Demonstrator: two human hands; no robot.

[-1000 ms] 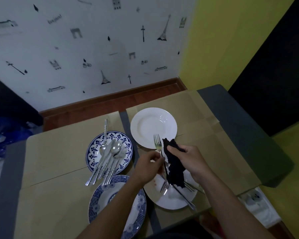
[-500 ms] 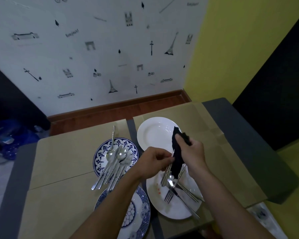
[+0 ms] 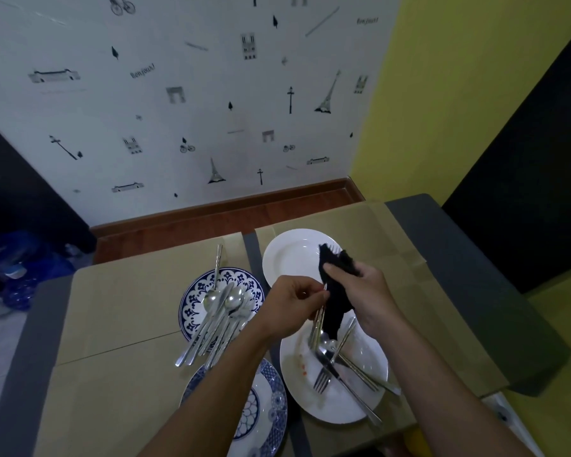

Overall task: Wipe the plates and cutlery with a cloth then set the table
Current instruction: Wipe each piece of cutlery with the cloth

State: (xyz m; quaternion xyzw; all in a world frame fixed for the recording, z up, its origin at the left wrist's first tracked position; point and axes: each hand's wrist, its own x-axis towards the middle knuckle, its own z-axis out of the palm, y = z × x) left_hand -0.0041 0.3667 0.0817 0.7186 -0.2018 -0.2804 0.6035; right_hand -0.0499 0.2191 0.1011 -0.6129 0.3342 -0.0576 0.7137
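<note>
Head view: left fingers (image 3: 305,291) pinch fork (image 3: 317,324), tines pointing away; right fingers (image 3: 340,271) grip cloth (image 3: 335,311) around it.

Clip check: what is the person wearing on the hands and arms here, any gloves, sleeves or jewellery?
The left hand and right hand are bare, with no gloves. No ring, watch or band shows, though the light is dim. No sleeves are in view: both arms are uncovered down to the picture's lower edge.
</note>
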